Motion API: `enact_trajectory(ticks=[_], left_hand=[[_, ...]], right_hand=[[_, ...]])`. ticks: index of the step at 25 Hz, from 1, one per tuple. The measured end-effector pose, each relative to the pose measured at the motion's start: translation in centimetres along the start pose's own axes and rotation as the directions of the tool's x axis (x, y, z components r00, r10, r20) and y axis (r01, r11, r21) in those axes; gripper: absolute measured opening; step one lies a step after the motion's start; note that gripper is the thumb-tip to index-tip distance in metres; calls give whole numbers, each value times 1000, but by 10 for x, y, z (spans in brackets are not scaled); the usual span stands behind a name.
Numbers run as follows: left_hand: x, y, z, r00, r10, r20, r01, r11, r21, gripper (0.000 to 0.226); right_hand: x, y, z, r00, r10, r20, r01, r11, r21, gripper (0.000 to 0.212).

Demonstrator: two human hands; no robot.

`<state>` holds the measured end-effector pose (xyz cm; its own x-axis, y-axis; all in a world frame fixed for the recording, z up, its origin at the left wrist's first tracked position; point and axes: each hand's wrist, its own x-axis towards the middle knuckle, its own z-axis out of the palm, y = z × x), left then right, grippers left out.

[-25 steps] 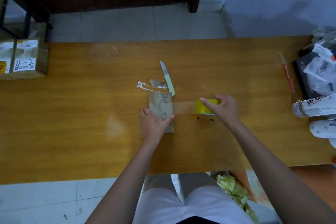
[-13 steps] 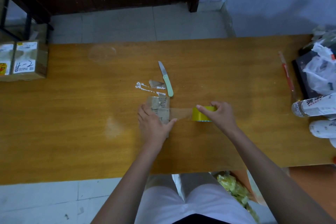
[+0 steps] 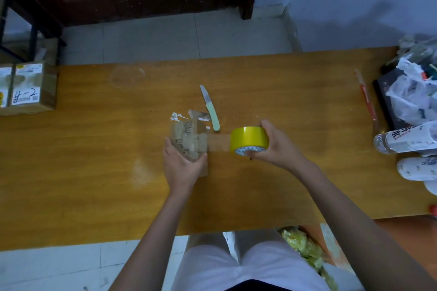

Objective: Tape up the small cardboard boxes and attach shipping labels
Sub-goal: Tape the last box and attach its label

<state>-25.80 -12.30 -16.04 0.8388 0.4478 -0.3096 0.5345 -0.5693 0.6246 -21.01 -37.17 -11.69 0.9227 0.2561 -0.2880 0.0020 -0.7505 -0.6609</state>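
A small cardboard box [image 3: 186, 137] lies in the middle of the wooden table [image 3: 94, 172]. My left hand [image 3: 182, 165] grips its near end, thumb along the right side. My right hand [image 3: 274, 144] holds a yellow tape roll [image 3: 248, 140] lifted just right of the box. A strip of clear tape [image 3: 218, 143] runs taut from the roll to the box top. Behind the box lie torn label scraps [image 3: 177, 116].
A green-handled knife [image 3: 210, 108] lies open just behind the box. Two labelled boxes [image 3: 26, 88] stand at the far left edge. Bottles [image 3: 406, 140], plastic bags [image 3: 413, 99] and a red pen [image 3: 367, 99] crowd the right end.
My right hand has lifted the tape roll off the table and tipped it up. The box has tilted slightly in my left hand. The tape strip stays stretched between them.
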Motion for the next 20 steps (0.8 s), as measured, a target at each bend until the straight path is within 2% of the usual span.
enact_trajectory(ticks=[3,5,7,9,12,14,16,20], left_hand=[[16,12,-36,999,-52,16,55,953,-299,117],[22,21,-61,991,-113,67,132,845,-519,120],[27,30,-81,979,-115,170,200,714,-671,120],[28,40,-94,959,-50,279,255,578,-775,105],[28,46,-103,921,96,377,306,419,-855,59],[26,48,-110,877,210,431,356,319,-879,44],[23,51,-115,845,312,435,382,218,-898,51],[13,62,-114,814,398,424,448,36,-893,65]], right_hand=[[16,-27,-11,981,-146,-131,126,981,-147,42],[24,-41,-24,960,-214,-181,124,903,-411,37],[30,-52,-35,960,-218,-177,87,829,-552,33],[33,-63,-38,964,-207,-170,88,844,-529,30],[38,-79,-40,957,-234,-171,134,880,-456,34],[40,-90,-40,959,-240,-150,159,896,-415,35],[42,-98,-37,961,-248,-123,181,900,-397,36],[47,-112,-32,961,-254,-109,196,905,-378,38]])
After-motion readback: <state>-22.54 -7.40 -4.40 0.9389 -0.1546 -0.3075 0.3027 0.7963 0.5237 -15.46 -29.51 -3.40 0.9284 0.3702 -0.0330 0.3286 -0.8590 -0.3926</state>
